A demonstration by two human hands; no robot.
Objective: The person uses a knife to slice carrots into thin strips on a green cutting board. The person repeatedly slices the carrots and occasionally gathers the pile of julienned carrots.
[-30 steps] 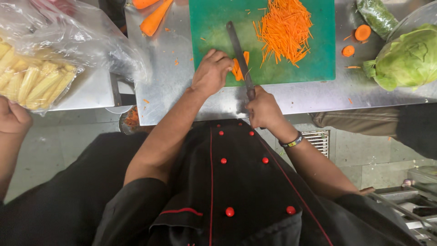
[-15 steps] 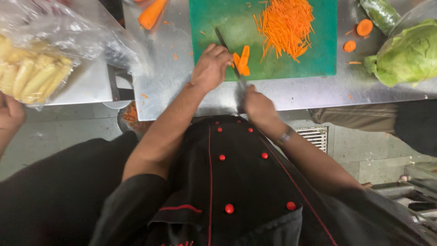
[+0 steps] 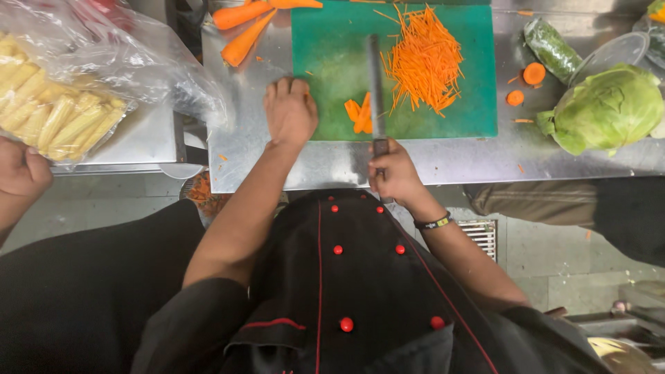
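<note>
My right hand [image 3: 393,172] grips the handle of a long kitchen knife [image 3: 376,84] whose blade lies across the green cutting board [image 3: 332,55], pointing away from me. Thin carrot slices [image 3: 359,114] lie just left of the blade. A heap of fine carrot strips [image 3: 424,59] sits to the right of it. My left hand [image 3: 291,111] rests palm down at the board's near left edge, fingers curled, holding nothing and a little apart from the slices.
Whole peeled carrots [image 3: 242,28] lie on the steel counter [image 3: 485,156] left of the board. A cabbage [image 3: 606,107], carrot ends [image 3: 533,73] and a wrapped cucumber [image 3: 551,45] sit at right. A plastic bag of baby corn [image 3: 59,114] and another person's hand [image 3: 21,170] are at far left.
My left hand has come off the carrot slices and moved left to the board's edge. The knife has straightened and now lies just right of the slices.
</note>
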